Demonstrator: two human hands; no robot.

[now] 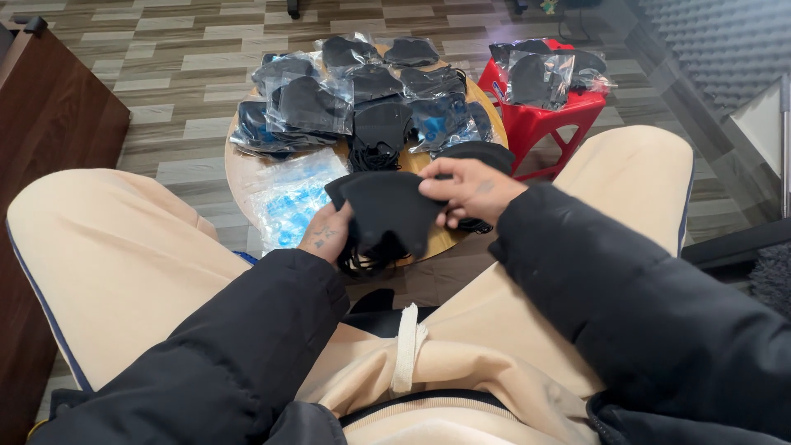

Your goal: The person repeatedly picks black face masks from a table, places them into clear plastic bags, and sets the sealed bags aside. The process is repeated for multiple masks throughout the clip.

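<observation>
A stack of black face masks (386, 216) is gripped between both hands above my knees. My left hand (326, 235) cups the stack from below, with ear loops dangling under it. My right hand (471, 189) pinches the top mask at its right edge. Just beyond the hands stands a small round wooden table (239, 169) piled with bagged black masks (309, 107) in clear plastic. More loose black masks (381, 132) lie at the table's middle.
Empty clear plastic bags (290, 198) with blue print lie on the table's near left side. A red plastic stool (544, 119) with more bagged masks stands at the right. A dark wooden cabinet (49, 124) is at the left. Grey foam panels (725, 41) line the right wall.
</observation>
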